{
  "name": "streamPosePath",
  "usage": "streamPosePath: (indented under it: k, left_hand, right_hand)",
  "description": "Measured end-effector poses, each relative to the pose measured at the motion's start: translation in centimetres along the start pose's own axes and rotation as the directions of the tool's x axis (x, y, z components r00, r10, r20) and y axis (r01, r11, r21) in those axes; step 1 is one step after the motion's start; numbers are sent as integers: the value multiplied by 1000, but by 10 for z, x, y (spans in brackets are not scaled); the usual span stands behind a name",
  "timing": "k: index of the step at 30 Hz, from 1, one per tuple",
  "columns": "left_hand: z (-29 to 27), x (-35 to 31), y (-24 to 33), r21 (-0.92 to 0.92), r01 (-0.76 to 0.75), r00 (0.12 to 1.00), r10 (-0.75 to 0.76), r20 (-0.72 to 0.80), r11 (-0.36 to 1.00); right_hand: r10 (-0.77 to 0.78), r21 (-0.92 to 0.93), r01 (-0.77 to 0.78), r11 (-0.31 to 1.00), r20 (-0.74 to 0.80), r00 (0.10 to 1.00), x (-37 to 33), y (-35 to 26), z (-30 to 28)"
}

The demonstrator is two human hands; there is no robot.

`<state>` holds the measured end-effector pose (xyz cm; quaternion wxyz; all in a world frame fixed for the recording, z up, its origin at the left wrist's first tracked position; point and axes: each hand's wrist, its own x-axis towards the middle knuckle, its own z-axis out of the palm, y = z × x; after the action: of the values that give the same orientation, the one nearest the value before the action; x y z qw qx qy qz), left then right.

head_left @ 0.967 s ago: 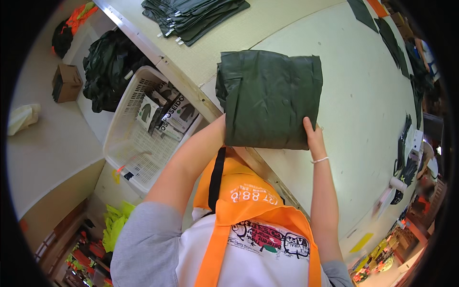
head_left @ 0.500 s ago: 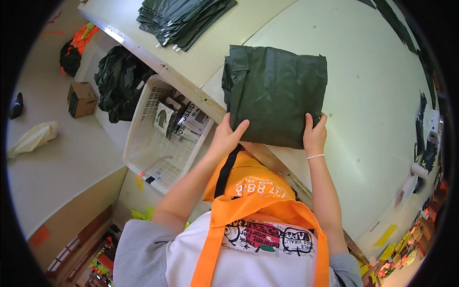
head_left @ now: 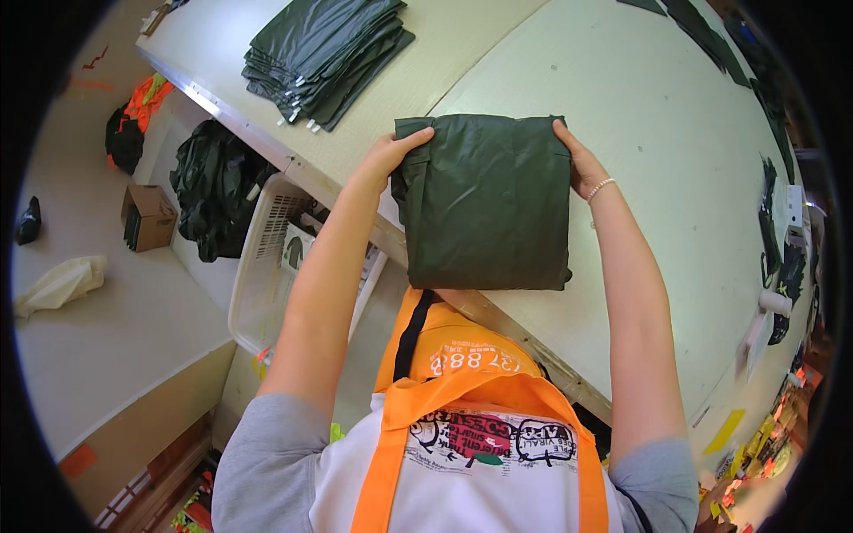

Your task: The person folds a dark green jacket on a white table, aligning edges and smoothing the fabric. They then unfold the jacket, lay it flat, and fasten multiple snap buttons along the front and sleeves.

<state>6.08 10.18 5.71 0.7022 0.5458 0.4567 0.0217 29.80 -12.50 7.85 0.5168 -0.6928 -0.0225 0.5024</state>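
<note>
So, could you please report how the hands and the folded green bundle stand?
Left hand on far left corner, right hand on far right. Folded green bundle between them. Green stack off left, not blocking.

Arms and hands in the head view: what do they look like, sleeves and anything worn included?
The left hand and right hand are ungloved. Short, plain grey sleeves cover the upper arms. A thin, pale beaded bracelet sits just behind the right hand; none shows on the left.

White digits [head_left: 475,359] on orange apron [head_left: 471,334]; dark lettering [head_left: 484,426] across white shirt [head_left: 506,497].
</note>
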Motion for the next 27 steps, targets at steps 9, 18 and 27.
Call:
streamPosePath:
  k: [9, 18, 27]
  left_hand:
    - [11, -6, 53, -274, 112, 946, -18, 324, 955]
    - [41, -160, -22, 177, -949, 316, 745, 588, 262]
    - [31, -193, -56, 473, -870, 467, 532, 706, 136]
  right_hand:
    - [-329, 10, 329, 944, 40, 944, -20, -19, -32]
    - [-819, -636, 704, 315, 192, 540, -235, 68, -52]
    - [-637, -809, 528, 258, 268, 723, -234, 143, -61]
